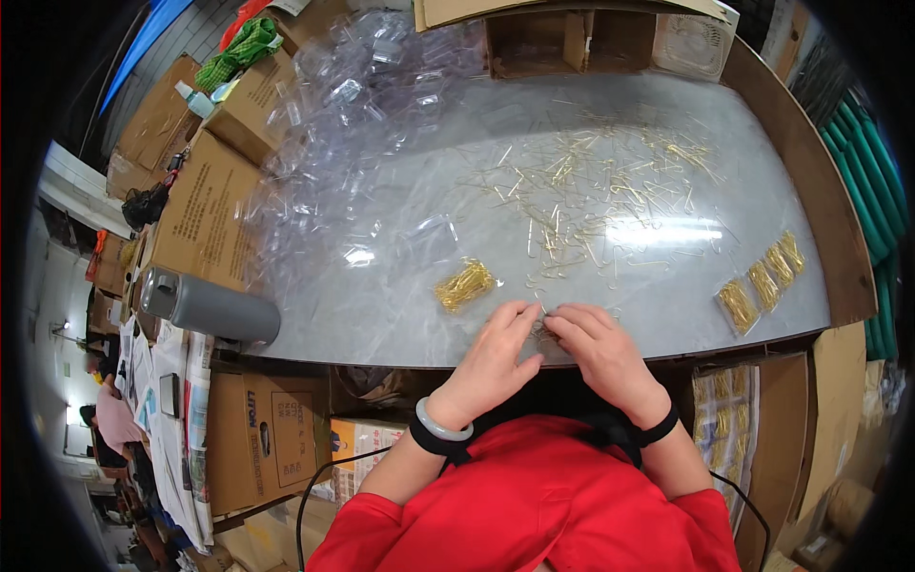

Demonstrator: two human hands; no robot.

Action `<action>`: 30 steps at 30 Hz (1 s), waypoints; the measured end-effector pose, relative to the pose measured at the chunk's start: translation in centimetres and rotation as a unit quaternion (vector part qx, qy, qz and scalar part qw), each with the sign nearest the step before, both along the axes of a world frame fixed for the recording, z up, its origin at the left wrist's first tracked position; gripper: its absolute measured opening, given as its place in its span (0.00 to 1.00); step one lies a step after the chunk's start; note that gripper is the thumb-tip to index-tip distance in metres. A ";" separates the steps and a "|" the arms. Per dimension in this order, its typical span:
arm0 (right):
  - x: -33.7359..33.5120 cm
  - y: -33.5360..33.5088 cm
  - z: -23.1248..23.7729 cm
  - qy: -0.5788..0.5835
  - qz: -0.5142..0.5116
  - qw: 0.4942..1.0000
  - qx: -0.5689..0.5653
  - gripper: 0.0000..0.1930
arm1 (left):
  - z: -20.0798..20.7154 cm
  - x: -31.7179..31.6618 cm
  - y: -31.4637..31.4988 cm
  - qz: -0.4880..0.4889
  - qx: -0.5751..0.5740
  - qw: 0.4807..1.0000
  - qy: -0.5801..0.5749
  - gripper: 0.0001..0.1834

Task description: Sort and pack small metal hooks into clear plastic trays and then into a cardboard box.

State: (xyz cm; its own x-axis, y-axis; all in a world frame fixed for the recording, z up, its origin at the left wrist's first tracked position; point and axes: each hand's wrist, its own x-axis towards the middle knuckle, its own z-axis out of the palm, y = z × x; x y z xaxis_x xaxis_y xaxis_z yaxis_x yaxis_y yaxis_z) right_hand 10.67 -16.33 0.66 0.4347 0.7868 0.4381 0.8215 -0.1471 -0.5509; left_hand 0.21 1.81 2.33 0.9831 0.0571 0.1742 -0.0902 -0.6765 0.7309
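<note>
My left hand (498, 351) and my right hand (607, 351) face each other at the table's near edge. A few thin metal hooks (541, 322) lie between their fingertips, partly covered. The left fingers are bent toward them, with the thumb held apart. The right fingers reach down to the same spot, and its thumb is hidden. Neither hand shows a firm grip. Just beyond the left hand lies a clear bag of gold hooks (464, 285). Farther off, many loose gold hooks (610, 186) are scattered over the grey table (381, 324).
A heap of clear plastic packages (353, 143) covers the left side. Three filled bags (762, 283) lie at right. A grey bottle (219, 307) rests on its side at the left edge. Cardboard (810, 181) borders the right, and an open box (534, 46) stands at the back.
</note>
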 end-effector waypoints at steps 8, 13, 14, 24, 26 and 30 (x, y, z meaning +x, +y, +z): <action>0.1 -1.8 -0.3 0.043 -0.046 0.998 0.027 0.23 | 0.0 -0.3 -1.2 0.054 0.121 0.990 -0.040 0.30; -1.6 -2.3 0.0 0.009 -0.112 0.994 -0.013 0.24 | -1.1 -0.4 -1.8 0.080 0.127 0.985 -0.084 0.26; -2.2 -1.7 0.1 0.015 -0.103 0.994 -0.020 0.25 | -1.3 -0.2 -2.0 0.077 0.111 0.987 -0.086 0.25; 0.1 0.5 -0.2 -0.051 -0.047 0.997 -0.026 0.22 | -2.1 -0.1 -0.8 0.057 0.057 0.992 -0.096 0.19; 0.3 0.7 -0.1 -0.053 -0.053 0.997 -0.029 0.21 | -2.2 -0.2 -0.5 0.056 0.025 0.993 -0.096 0.19; 0.6 0.7 -0.2 -0.041 -0.067 0.996 -0.038 0.19 | -2.1 -0.9 -0.3 0.063 0.008 0.991 -0.119 0.24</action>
State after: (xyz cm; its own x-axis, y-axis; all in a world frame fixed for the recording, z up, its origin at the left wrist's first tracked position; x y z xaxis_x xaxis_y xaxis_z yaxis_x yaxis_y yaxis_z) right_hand 11.24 -15.68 0.45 0.5035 0.7560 0.4182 0.8333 -0.2971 -0.4663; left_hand -0.67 1.50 0.25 0.8992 0.1726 0.4020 -0.1728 -0.7041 0.6888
